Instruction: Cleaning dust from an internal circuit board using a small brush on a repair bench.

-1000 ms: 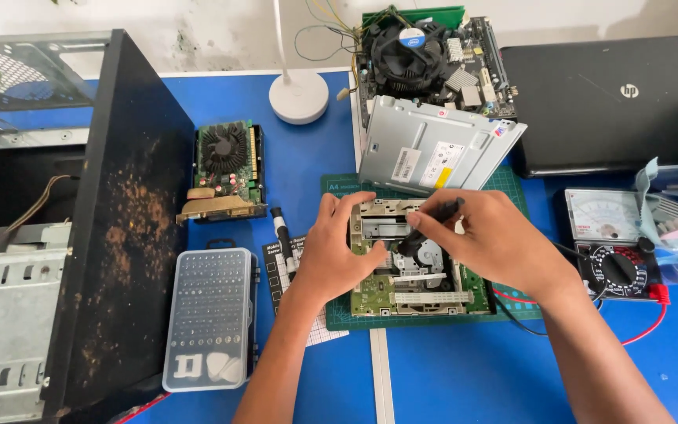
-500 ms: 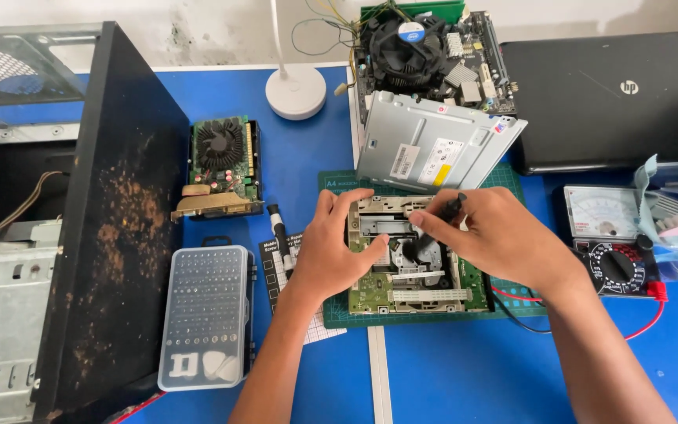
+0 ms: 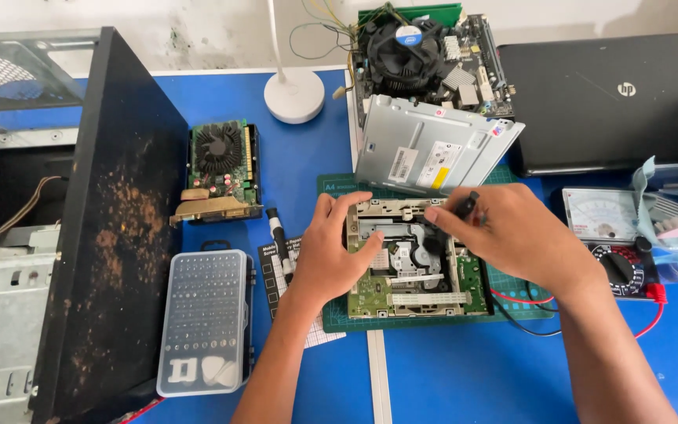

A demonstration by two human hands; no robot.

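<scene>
The opened optical drive (image 3: 411,259) lies flat on a green cutting mat (image 3: 337,314) near the middle of the blue bench (image 3: 449,377). Its green circuit board and grey laser mechanism are exposed.

Left hand (image 3: 331,255): rests on the left edge of the drive. The fingers are spread and laid over the top-left corner of the frame, with the thumb pressing on the left side of the board. The fingers enclose no object.

Right hand (image 3: 512,232): positioned over the upper-right part of the drive. The fingers are closed around a black-handled screwdriver (image 3: 464,206), held between thumb and forefinger; its tip is hidden behind the fingers.

Surrounding items:
- The drive's metal cover (image 3: 433,149) lies tilted just behind the drive, leaning on a motherboard with a CPU fan (image 3: 421,55).
- A closed black laptop (image 3: 614,98) sits at the rear right.
- An analogue multimeter (image 3: 610,232) is to the right of the mat, with red and black leads running below it.
- A graphics card (image 3: 221,169) lies to the left of the mat.
- A clear case of screwdriver bits (image 3: 205,322) lies at front left, beside the dark side panel of an open computer case (image 3: 111,228).
- A white lamp base (image 3: 294,94) stands at the rear centre.
</scene>
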